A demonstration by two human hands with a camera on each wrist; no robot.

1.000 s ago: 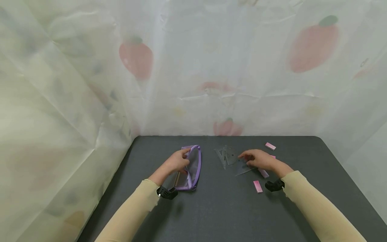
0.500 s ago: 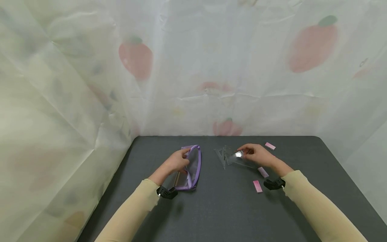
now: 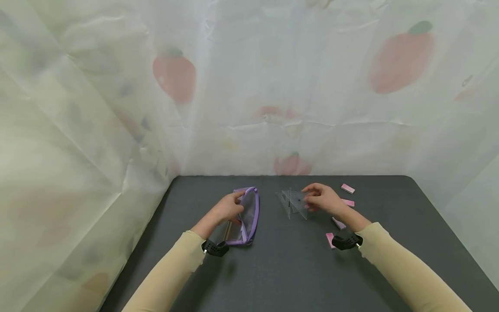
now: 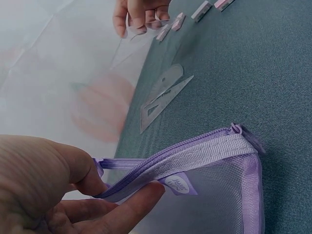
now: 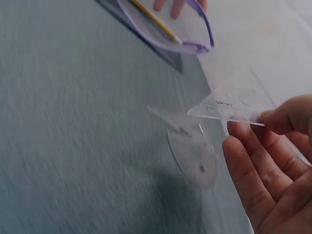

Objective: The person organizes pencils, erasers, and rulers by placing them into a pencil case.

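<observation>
Clear plastic triangular set square (image 3: 301, 203) being pinched at one edge by the right hand (image 3: 323, 198) and lifted just above the dark grey felt-covered table (image 3: 280, 268) in the head view, right of the table's middle and directly over a second clear set square and a clear protractor (image 3: 286, 200) lying flat. Purple-trimmed mesh zip pouch (image 3: 247, 216) lying left of these, its open rim being gripped by the left hand (image 3: 228, 209). Four small pink rectangular erasers (image 3: 348, 188) lying scattered beside and behind the right wrist. Pale sheeting printed with red fruit (image 3: 175, 78) hanging behind and to the sides. From the left wrist, thumb and fingers (image 4: 122, 200) pinching the pouch's purple zipper edge (image 4: 195, 156), mouth gaping; flat clear rulers (image 4: 163, 95) lying beyond on the table, the right hand (image 4: 141, 14) holding its clear piece at the far end near the pink erasers (image 4: 178, 22). From the right wrist, thumb and fingertips (image 5: 278, 119) clamping the printed scale edge of the held set square (image 5: 239, 105), tilted above the round protractor (image 5: 195, 161); pouch (image 5: 165, 29) lying farther off with a yellow pencil (image 5: 151, 19) showing inside.
</observation>
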